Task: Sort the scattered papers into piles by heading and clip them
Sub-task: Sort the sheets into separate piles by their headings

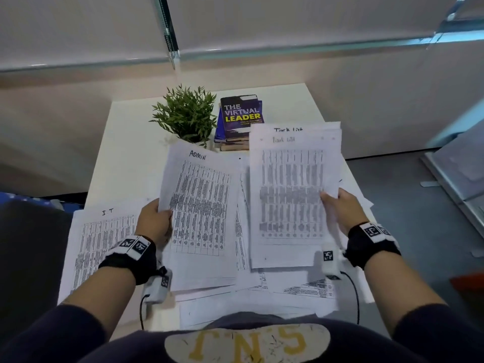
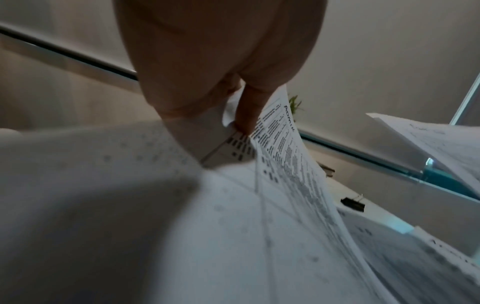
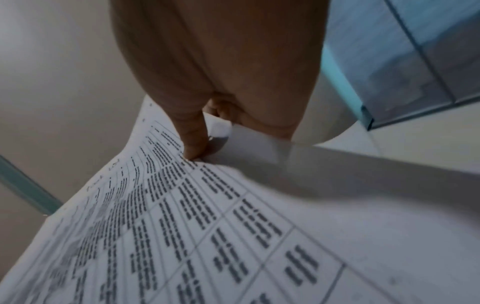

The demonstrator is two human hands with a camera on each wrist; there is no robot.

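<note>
My left hand (image 1: 157, 216) pinches the left edge of a sheet headed "ADMIN" (image 1: 201, 205), held up off the table; the same ADMIN sheet (image 2: 283, 148) curves away from my thumb in the left wrist view. My right hand (image 1: 337, 205) grips the right edge of a few sheets headed "Task List" (image 1: 290, 189), also lifted, their printed table (image 3: 182, 216) filling the right wrist view. A sheet headed "I.T" (image 1: 104, 239) lies flat at the table's left. More printed papers (image 1: 288, 289) lie scattered under both hands. A black binder clip (image 2: 353, 203) sits on the table.
A small green potted plant (image 1: 187, 115) and a stack of books (image 1: 241, 119) topped by "The Virtual Leader" stand at the back of the white table (image 1: 125, 142). Glass partitions (image 1: 288, 45) rise behind. Grey floor (image 1: 408, 205) lies to the right.
</note>
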